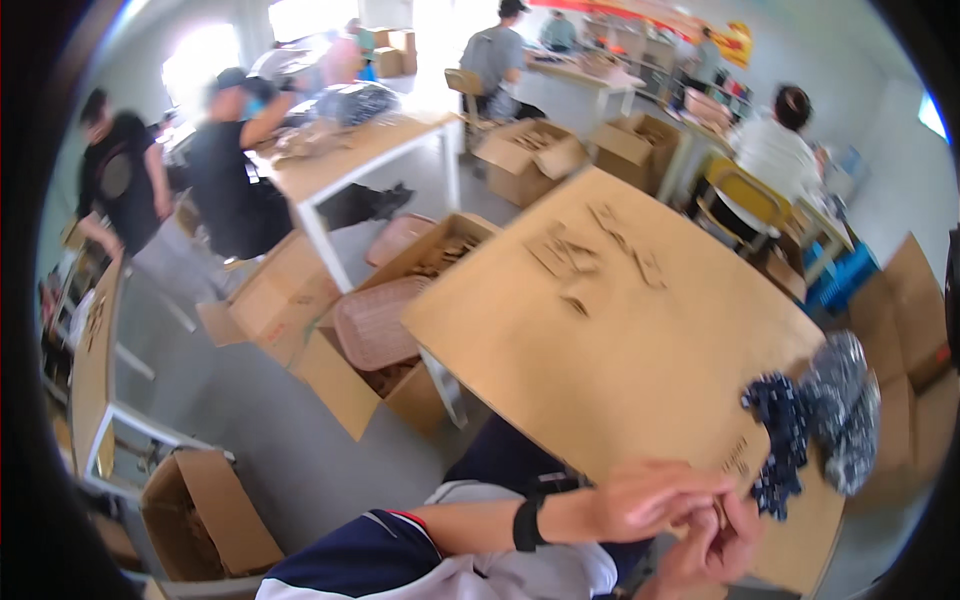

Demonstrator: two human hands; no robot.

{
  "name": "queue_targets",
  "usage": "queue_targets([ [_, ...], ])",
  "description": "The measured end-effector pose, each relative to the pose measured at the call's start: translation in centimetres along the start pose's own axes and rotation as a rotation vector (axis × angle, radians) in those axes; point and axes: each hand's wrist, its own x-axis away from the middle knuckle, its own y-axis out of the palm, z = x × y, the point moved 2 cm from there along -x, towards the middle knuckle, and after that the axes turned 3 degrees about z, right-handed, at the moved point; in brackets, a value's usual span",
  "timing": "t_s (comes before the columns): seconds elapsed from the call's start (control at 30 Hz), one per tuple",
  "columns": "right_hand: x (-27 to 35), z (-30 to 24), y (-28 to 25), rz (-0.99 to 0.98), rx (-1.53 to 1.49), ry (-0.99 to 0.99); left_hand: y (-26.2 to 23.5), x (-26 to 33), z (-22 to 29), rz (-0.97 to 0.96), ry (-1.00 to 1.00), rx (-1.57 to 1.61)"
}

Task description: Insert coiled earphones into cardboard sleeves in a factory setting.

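Note:
My left hand (660, 497), a black band at its wrist, reaches over the near right part of a tan table (610, 370). My right hand (712, 552) is just below it, and the fingertips of both meet in a pinch. Whatever lies between the fingers is too small and covered to make out. Just right of the hands is a heap of small black parts (778, 440). A clear plastic bag (845, 410) of dark pieces leans beside that heap. Several small brown pieces (572, 255) lie scattered on the table's far half.
Left of the table, an open carton (425, 400) holds brown pieces and a pink basket (380, 322). Another carton (210, 515) sits at the lower left. Tall cardboard flaps (905, 330) rise at the right. Several people work at other tables; one person (780, 150) sits on a yellow chair.

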Motion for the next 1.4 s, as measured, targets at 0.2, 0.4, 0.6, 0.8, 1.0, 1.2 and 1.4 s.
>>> queue_targets([
  [0.2, -1.9, -1.1, 2.9, -0.016, -0.193, 0.000, -1.8, -2.3, -0.3, -0.064, 0.075, -0.092],
  [0.4, -2.9, 0.3, 2.8, -0.191, -0.711, 0.592, -2.4, -4.4, -0.3, -0.413, 0.730, -0.592],
  [0.6, -2.5, 1.4, 1.3, -0.479, -0.942, 0.985, -2.1, -4.3, 0.1, -0.750, 0.609, -0.210],
  [0.8, -3.0, 0.2, 1.0, -0.710, -0.689, 1.017, -2.5, -7.1, -1.5, -0.733, 0.108, -0.270],
  [1.0, -2.8, 0.4, 1.5, -0.603, -0.371, 0.713, -3.3, -5.6, -3.0, -0.945, -0.041, -0.114],
  [1.2, -2.9, 1.1, 2.2, -0.470, 0.137, 0.137, -2.5, -4.2, -2.4, -0.682, -0.447, -0.010],
  [1.4, -3.3, 1.5, 0.6, -0.802, 0.031, 0.017, -1.0, -1.3, -3.2, -0.603, -1.166, 0.667],
])
